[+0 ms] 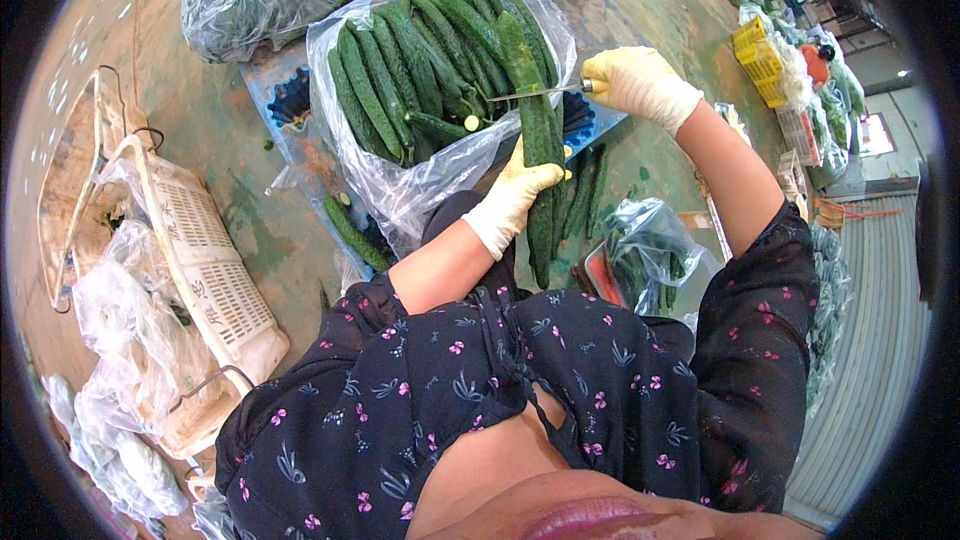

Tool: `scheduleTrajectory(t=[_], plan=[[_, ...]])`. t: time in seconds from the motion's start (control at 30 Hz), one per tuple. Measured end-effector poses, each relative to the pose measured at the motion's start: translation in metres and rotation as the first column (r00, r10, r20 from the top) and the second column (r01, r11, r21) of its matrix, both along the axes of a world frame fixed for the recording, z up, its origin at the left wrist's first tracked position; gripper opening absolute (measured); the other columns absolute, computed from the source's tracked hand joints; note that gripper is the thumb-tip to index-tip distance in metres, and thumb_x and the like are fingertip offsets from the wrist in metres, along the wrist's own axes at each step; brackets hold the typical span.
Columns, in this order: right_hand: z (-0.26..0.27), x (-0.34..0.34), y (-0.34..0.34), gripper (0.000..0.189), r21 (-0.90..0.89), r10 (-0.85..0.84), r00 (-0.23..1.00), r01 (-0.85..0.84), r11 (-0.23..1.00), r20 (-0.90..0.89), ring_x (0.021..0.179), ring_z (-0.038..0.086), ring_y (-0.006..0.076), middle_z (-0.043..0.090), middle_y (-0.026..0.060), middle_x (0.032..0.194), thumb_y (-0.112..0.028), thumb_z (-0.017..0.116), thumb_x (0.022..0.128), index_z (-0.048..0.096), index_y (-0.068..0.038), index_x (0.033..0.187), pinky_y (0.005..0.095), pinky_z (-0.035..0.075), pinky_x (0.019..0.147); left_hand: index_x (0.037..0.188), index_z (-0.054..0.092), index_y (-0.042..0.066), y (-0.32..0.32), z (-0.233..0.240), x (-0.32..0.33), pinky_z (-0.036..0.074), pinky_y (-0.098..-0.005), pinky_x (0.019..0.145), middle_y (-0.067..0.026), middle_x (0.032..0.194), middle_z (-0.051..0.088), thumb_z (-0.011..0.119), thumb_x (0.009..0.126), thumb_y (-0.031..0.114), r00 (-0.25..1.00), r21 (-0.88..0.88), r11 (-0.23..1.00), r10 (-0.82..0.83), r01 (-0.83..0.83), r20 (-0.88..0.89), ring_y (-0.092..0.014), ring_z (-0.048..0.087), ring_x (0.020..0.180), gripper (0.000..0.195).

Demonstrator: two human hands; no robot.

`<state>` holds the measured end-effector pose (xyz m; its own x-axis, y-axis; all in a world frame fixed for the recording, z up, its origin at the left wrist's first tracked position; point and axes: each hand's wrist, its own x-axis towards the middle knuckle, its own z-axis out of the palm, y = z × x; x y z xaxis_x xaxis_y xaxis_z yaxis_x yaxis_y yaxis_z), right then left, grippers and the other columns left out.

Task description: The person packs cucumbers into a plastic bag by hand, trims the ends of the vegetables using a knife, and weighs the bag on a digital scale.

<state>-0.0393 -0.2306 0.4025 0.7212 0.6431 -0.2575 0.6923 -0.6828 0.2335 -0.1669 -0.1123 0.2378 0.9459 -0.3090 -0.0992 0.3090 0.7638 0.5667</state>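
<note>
My left hand (514, 195), in a pale glove, is closed around a long green cucumber (537, 131). Another cucumber partly shows behind it. In my gloved right hand (634, 86) is a knife (551, 91), its blade lying across the upper part of that cucumber. Whether the blade has cut in is hard to tell. Just beyond, an open clear plastic bag (442, 199) holds rows of cucumbers (405, 52). One short cucumber (439, 126) on top shows a pale cut end. The bag sits on a blue surface (274, 120), its underside hidden.
Filled plastic bags (270, 0) stand at the far side. To the left is a white plastic crate (217, 262) with loose plastic film (127, 315). A loose cucumber (352, 232) lies near my left arm; more cucumbers in a bag (652, 240) lie right. Other people (817, 64) are far right.
</note>
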Motion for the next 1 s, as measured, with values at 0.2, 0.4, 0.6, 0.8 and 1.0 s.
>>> scheduleTrajectory(t=[0.2,0.4,0.6,0.8,1.0], plan=[[0.007,0.001,-0.015,0.013,-0.046,-0.023,0.999,0.025,0.999,0.04,0.076,0.06,0.0298,0.062,0.0074,0.077,-0.023,0.058,0.075,0.06,-0.013,0.083,0.0411,0.048,0.065,0.119,0.043,0.005,0.001,0.003,-0.002,0.047,-0.037,0.082,-0.009,0.112,0.057,0.059,0.073,0.007,1.0,-0.01,1.0,-0.002,0.002,0.007,-0.02,0.057,0.09,0.049],[0.002,-0.002,0.003,0.014,-0.072,-0.052,0.998,0.055,0.996,0.043,0.076,0.061,0.0307,0.063,0.0091,0.078,-0.024,0.056,0.077,0.061,-0.014,0.084,0.0416,0.049,0.065,0.125,0.039,0.007,0.001,0.0,0.001,0.046,-0.0342,0.083,-0.0084,0.11,0.055,0.062,0.071,0.007,0.999,-0.027,0.999,-0.045,0.045,0.015,-0.018,0.054,0.093,0.058],[-0.001,0.006,0.026,0.018,-0.008,-0.031,0.999,0.032,0.999,0.043,0.078,0.061,0.032,0.064,0.0116,0.081,-0.029,0.054,0.079,0.062,-0.013,0.086,0.0421,0.049,0.068,0.124,0.04,0.007,-0.001,0.006,-0.003,0.046,-0.0342,0.083,-0.008,0.11,0.055,0.061,0.071,0.006,0.997,0.021,1.0,-0.014,0.012,0.078,-0.018,0.054,0.093,0.057],[0.012,0.012,0.018,0.018,0.11,-0.12,0.993,0.119,0.987,0.002,0.08,0.06,0.0322,0.063,0.01,0.081,-0.029,0.054,0.079,0.061,-0.015,0.087,0.0416,0.048,0.069,0.119,0.045,0.004,0.001,-0.001,0.002,0.046,-0.0364,0.084,-0.0087,0.11,0.058,0.059,0.073,0.005,1.0,-0.008,1.0,-0.01,0.01,-0.017,-0.02,0.057,0.091,0.048],[0.003,0.017,0.007,0.019,-0.02,-0.072,0.997,0.072,0.997,0.018,0.078,0.061,0.0327,0.064,0.012,0.082,-0.028,0.052,0.08,0.061,-0.014,0.089,0.0424,0.048,0.069,0.119,0.045,0.004,0.001,-0.001,0.001,0.046,-0.0364,0.084,-0.009,0.109,0.058,0.058,0.073,0.005,1.0,-0.006,1.0,-0.001,0.001,-0.016,-0.021,0.057,0.093,0.048]])
